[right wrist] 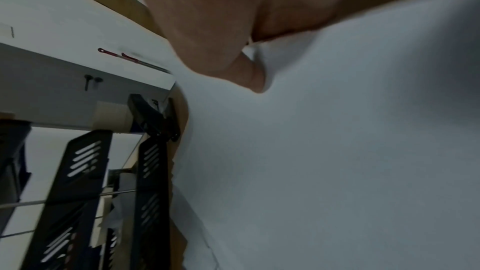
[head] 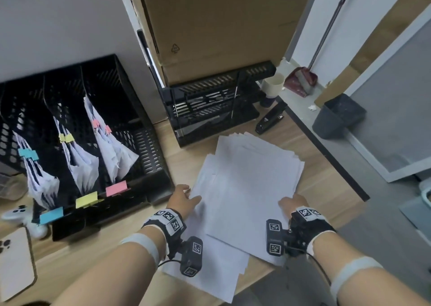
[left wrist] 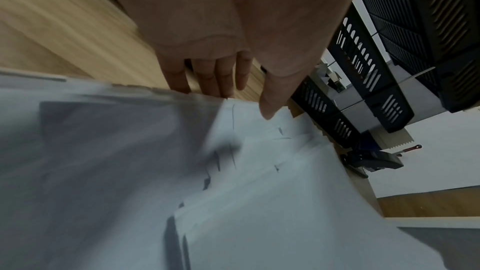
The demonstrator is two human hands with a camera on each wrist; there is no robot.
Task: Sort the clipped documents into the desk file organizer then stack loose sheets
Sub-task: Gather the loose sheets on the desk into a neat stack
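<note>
1. Both hands are on the loose sheets (head: 247, 184): the left hand (head: 183, 199) has its thumb on top of the pile's left edge, and the left wrist view shows its fingers (left wrist: 205, 75) straight, reaching down past that edge, so it nips the paper between thumb and fingers.
2. At the pile's near right corner, the right hand (head: 292, 204) has its thumb pressed down on the top sheet; its fingers are hidden under the paper, so the grip looks like a pinch.
3. White and fanned out of line, the loose sheets lie on the wooden tabletop (head: 310, 142), with one lower sheet poking out toward the near edge.
4. To the left stands the black mesh desk file organizer (head: 130, 109), its slots marked by a blue label (head: 51, 215), a yellow label (head: 86, 199) and a pink label (head: 116, 188).
5. Clipped documents (head: 82, 163) lean inside three slots, held by blue, yellow and pink clips matching each label.
6. Behind the sheets sits a black tiered letter tray (head: 210, 105), with a black stapler (head: 271, 118) just to its right.
7. A white phone (head: 16, 261) lies at the near left of the tabletop.
</note>
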